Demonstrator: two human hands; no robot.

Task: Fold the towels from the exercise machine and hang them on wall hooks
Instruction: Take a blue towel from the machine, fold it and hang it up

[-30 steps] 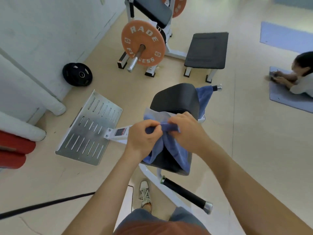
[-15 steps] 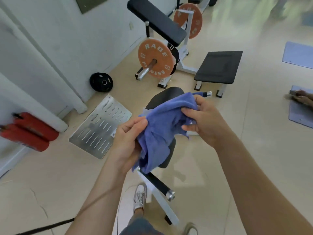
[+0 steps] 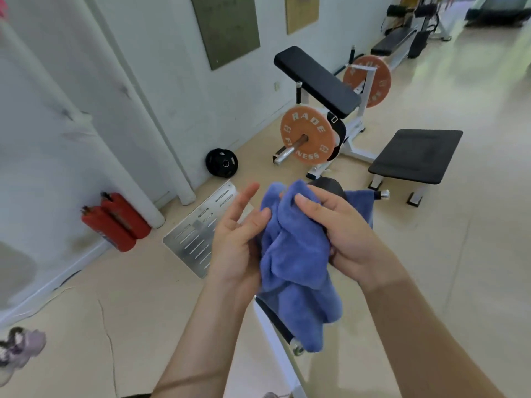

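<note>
A crumpled blue towel [image 3: 298,268] hangs between my two hands, above the white-framed exercise machine [image 3: 284,366]. My right hand [image 3: 342,234] grips its upper right part, thumb pressed into the cloth. My left hand [image 3: 238,239] touches the towel's left side with the palm up, its index and middle fingers stretched out free. A second blue towel [image 3: 359,196] lies draped over the machine's black pad [image 3: 330,185], mostly hidden behind my right hand. No wall hooks are clearly visible.
A slotted metal footplate [image 3: 198,234] lies left of my hands. Two red cylinders [image 3: 115,222] lean at the white wall. Behind stand a bench with orange weight plates [image 3: 307,139], a low black bench [image 3: 416,156] and a black plate [image 3: 221,163]. A shoe [image 3: 17,346] lies far left.
The towel has come off the machine's pad and is lifted in front of me. My view has tilted up toward the wall. My left fingers have opened out from their pinch.
</note>
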